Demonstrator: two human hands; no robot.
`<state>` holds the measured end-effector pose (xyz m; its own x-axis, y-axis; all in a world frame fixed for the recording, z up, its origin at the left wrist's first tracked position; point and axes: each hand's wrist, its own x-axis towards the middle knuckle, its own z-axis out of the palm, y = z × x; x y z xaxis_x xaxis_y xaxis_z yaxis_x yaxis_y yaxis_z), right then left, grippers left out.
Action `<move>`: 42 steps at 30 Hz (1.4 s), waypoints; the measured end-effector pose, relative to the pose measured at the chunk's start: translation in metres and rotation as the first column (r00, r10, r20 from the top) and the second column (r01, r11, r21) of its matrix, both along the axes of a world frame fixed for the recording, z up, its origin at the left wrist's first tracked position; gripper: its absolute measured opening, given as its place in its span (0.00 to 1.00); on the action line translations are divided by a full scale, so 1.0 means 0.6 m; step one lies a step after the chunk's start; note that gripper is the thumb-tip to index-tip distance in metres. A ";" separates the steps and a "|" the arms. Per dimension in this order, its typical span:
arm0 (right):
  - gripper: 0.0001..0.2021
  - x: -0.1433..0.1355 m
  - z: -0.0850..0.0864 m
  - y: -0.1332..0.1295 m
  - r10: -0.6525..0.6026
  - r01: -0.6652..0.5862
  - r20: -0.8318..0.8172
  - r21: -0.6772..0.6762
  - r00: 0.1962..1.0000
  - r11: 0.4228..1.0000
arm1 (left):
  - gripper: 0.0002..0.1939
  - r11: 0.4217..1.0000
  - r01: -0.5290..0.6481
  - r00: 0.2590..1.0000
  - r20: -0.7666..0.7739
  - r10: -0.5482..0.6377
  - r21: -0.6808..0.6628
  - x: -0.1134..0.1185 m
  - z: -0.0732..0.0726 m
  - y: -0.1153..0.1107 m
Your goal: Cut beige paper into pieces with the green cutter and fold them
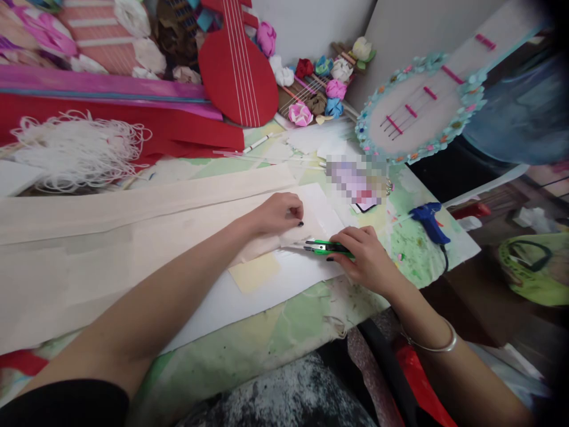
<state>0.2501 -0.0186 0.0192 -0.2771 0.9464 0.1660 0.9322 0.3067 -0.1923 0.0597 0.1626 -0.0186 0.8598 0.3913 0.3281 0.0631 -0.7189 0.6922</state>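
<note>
My right hand (pixel 362 258) is closed around a green and black utility knife (pixel 324 247), whose tip points left at the edge of cream fabric (pixel 178 228). My left hand (pixel 281 213) rests on the right end of this fabric with its fingers curled inward; whether it pinches anything is too small to make out. Under the fabric lies a white board (pixel 213 308), showing along the front and right. A pale yellow piece (pixel 255 273) lies on the board, just below the fabric's edge.
A blue glue gun (pixel 430 222) lies on the table's right end. Tangled white cord (pixel 84 151) sits back left. Behind stand a red instrument-shaped piece (pixel 237 71) and a flower-edged one (pixel 418 112). A blurred phone (pixel 355 181) lies beyond my hands.
</note>
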 end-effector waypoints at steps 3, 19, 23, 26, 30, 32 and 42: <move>0.08 -0.005 0.000 0.005 -0.007 0.007 0.002 0.000 1.000 1.000 | 0.01 1.000 0.000 1.000 0.005 0.000 -0.002 0.000 -0.001 0.001; 0.08 -0.011 0.003 -0.004 -0.004 0.002 -0.049 -0.025 0.999 1.000 | 0.01 1.000 -0.003 1.000 0.000 0.003 -0.002 0.000 0.001 0.000; 0.09 -0.012 0.002 -0.004 -0.012 0.010 -0.040 -0.042 0.999 0.999 | 0.01 1.000 0.002 1.000 -0.002 -0.002 -0.008 0.000 0.001 0.000; 0.09 -0.017 -0.001 -0.001 -0.022 0.021 -0.043 -0.039 0.999 0.999 | 0.01 1.000 0.004 1.000 0.010 -0.004 0.003 0.000 -0.001 0.001; 0.08 -0.022 -0.004 -0.001 -0.009 0.008 -0.054 -0.025 0.998 1.000 | 0.01 1.000 -0.002 1.000 0.014 0.002 0.023 0.000 -0.002 0.001; 0.08 -0.022 -0.005 -0.005 -0.007 0.006 -0.064 -0.015 0.998 1.000 | 0.01 1.000 -0.007 1.000 0.011 0.007 0.023 0.000 -0.001 0.001; 0.07 -0.014 -0.008 -0.031 -0.054 0.055 -0.065 0.011 0.996 0.998 | 0.01 0.995 -0.046 0.999 0.026 0.048 -0.087 0.000 0.001 -0.004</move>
